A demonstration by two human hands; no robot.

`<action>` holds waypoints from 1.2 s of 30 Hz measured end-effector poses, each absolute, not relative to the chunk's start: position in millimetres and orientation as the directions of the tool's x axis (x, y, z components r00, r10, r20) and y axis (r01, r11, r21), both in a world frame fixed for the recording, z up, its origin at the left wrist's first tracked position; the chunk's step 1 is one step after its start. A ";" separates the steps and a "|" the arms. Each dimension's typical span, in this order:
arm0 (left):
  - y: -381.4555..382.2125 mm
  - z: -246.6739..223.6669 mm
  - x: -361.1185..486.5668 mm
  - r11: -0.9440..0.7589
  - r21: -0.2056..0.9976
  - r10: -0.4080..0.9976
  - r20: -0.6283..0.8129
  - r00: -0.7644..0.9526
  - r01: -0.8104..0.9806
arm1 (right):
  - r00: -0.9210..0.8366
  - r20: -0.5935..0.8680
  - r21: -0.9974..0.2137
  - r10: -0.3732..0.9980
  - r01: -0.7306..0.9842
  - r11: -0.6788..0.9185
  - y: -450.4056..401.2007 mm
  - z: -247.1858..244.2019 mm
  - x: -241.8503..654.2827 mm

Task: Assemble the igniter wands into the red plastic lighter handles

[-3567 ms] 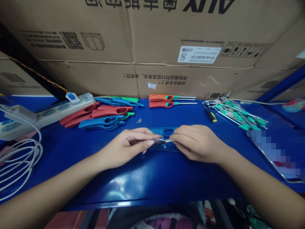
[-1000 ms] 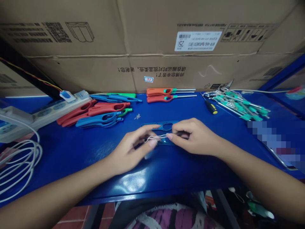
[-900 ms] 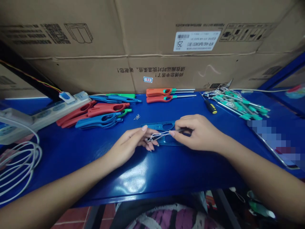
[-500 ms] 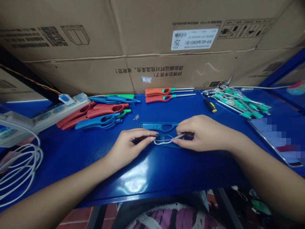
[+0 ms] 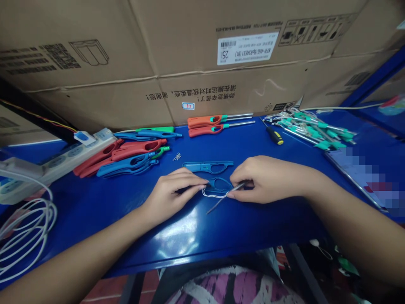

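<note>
Thumb and fingers of my left hand (image 5: 182,188) pinch a small dark piece, too small to make out, at one end of the white wires (image 5: 213,195). My right hand (image 5: 264,179) is closed on a thin dark rod (image 5: 217,204) that points down and to the left; the wires' other end reaches its fingertips. A blue half-shell (image 5: 207,166) with a looped handle lies just beyond my hands. Another blue shell (image 5: 221,184) lies between and beneath them, partly hidden.
Red shells (image 5: 139,149) and blue shells (image 5: 126,166) lie left, beside a power strip (image 5: 63,158). Small screws (image 5: 177,156) sit behind my left hand. Two assembled lighters (image 5: 205,126), a screwdriver (image 5: 274,135), green-and-metal parts (image 5: 313,126) and a phone (image 5: 354,177) lie farther back and right.
The thin rod has swung so its free end points down toward the front, away from my left fingertips. The whole view has shifted slightly, and more of the lower blue shell shows.
</note>
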State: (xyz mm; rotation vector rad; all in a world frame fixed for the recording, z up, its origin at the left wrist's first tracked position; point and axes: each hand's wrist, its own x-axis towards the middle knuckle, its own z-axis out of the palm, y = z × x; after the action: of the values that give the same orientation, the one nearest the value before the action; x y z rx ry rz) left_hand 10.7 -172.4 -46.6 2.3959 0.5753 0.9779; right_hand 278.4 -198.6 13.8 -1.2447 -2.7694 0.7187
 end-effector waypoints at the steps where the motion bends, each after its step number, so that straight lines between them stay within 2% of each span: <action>1: -172.3 -47.5 11.1 -0.798 0.573 0.535 0.529 0.659 0.188 | -0.697 -0.161 -0.434 0.699 0.686 0.584 -198.6 13.6 278.6; 4: -170.6 -50.6 12.3 -0.814 0.553 0.508 0.531 0.678 0.176 | -0.707 -0.174 -0.442 0.686 0.679 0.587 -197.8 12.5 279.8; 10: -166.3 -53.7 11.3 -0.846 0.503 0.451 0.504 0.737 0.173 | -0.617 -0.247 -0.330 0.747 0.779 0.534 -194.7 10.1 281.6; 15: -166.2 -52.6 8.1 -0.864 0.467 0.422 0.462 0.780 0.191 | -0.592 -0.269 -0.293 0.760 0.802 0.521 -193.9 8.5 282.3; 26: -163.3 -42.7 -6.5 -0.917 0.295 0.378 0.433 0.818 0.268 | -0.646 -0.249 -0.404 0.722 0.747 0.528 -191.8 5.7 287.1; 30: -164.2 -41.7 -7.0 -0.916 0.300 0.383 0.452 0.806 0.267 | -0.660 -0.233 -0.421 0.714 0.731 0.538 -190.4 5.4 286.5; 36: -169.0 -40.7 -1.8 -0.882 0.375 0.452 0.509 0.733 0.283 | -0.675 -0.176 -0.449 0.717 0.703 0.552 -190.1 4.5 284.8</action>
State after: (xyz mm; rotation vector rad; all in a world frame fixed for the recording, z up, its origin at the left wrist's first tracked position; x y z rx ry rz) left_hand -1.8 -169.0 -40.7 2.6635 0.5775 0.8855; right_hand 284.8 -190.1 4.5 -1.2549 -2.7425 0.7745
